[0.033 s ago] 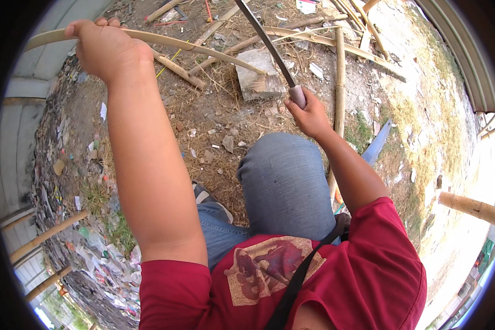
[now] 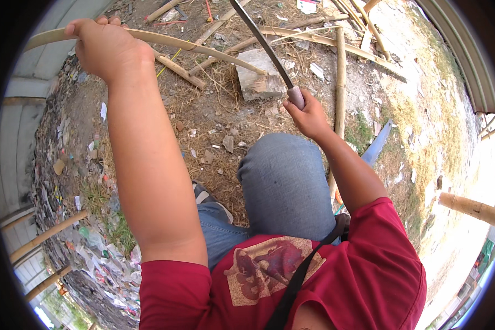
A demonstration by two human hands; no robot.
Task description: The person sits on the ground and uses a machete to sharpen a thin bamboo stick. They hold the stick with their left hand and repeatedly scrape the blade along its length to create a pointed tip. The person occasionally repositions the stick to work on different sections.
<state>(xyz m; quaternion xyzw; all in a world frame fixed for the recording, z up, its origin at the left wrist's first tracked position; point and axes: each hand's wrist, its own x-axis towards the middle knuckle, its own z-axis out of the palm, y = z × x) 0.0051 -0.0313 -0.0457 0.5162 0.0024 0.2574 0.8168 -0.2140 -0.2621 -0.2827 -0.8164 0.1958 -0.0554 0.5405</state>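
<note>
My left hand (image 2: pixel 107 52), at the upper left, is closed around a long split bamboo strip (image 2: pixel 173 42). The strip slants down to the right, and its far end lies over a pale, rough block (image 2: pixel 253 77) on the ground. My right hand (image 2: pixel 309 114) grips a machete (image 2: pixel 267 47) by its greyish handle, thumb along the side. The dark blade points up and to the left, its tip reaching the upper edge of the view. The blade is to the right of the strip's end and looks apart from it.
Bamboo poles (image 2: pixel 340 82) and split pieces lie on the dirt ahead. A blue handsaw blade (image 2: pixel 377 146) rests beyond my right forearm. Litter (image 2: pixel 102 256) covers the ground at left beside a metal sheet wall (image 2: pixel 16 132). A cut bamboo pole (image 2: pixel 470 209) juts in at right.
The machete has tipped slightly to the left, its handle shifting a little with my right hand. My left hand and the bamboo strip stay in place.
</note>
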